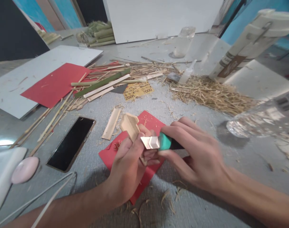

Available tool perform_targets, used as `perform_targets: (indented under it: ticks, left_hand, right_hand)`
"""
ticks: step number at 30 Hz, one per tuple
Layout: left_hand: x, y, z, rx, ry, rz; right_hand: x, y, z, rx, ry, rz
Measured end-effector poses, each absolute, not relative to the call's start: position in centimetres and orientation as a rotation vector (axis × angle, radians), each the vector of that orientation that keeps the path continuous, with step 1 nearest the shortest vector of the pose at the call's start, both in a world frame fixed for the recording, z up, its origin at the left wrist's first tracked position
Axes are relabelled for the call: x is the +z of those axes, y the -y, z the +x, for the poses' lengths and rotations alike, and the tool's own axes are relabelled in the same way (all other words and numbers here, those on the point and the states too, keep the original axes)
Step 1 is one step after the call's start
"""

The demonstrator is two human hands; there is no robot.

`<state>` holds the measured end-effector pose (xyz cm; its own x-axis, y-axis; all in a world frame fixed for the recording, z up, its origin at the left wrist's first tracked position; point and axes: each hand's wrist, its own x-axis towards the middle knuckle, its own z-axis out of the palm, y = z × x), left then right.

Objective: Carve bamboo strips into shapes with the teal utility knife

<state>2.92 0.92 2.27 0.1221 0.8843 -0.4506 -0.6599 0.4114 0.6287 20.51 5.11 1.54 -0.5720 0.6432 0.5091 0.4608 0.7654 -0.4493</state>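
Note:
My left hand is closed around a small pale bamboo piece, whose hollow, angled top sticks up past the thumb. In my right hand is a utility knife with a green and black handle. Its short blade points left and lies close to the left thumb and the bamboo; whether it touches the piece I cannot tell. Under both hands lies red paper with shavings on it. A flat bamboo strip rests just left of the held piece.
A phone, mouse and keyboard lie left, with a white cable nearby. Behind are bamboo strips, sandpaper, a straw pile and a glue bottle. A clear bottle lies right.

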Motion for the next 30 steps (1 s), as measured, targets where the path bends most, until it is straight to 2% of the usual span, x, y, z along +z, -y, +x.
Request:
perform_targets:
  ticks: [5,19,30]
  left_hand:
    - [1.8,-0.9,3.0,1.222,-0.725,0.368]
    - [1.5,-0.9,2.5,1.195,-0.660,0.584]
    - [0.8,-0.9,2.9,1.037,-0.877,0.583]
  right_hand:
    - [1.6,-5.5,20.6,0.439,2.205,-0.868]
    - [1.9,-5.9,20.7,0.522,2.188,-0.896]
    - [3.0,-5.1,19.9,1.377,1.719,-0.879]
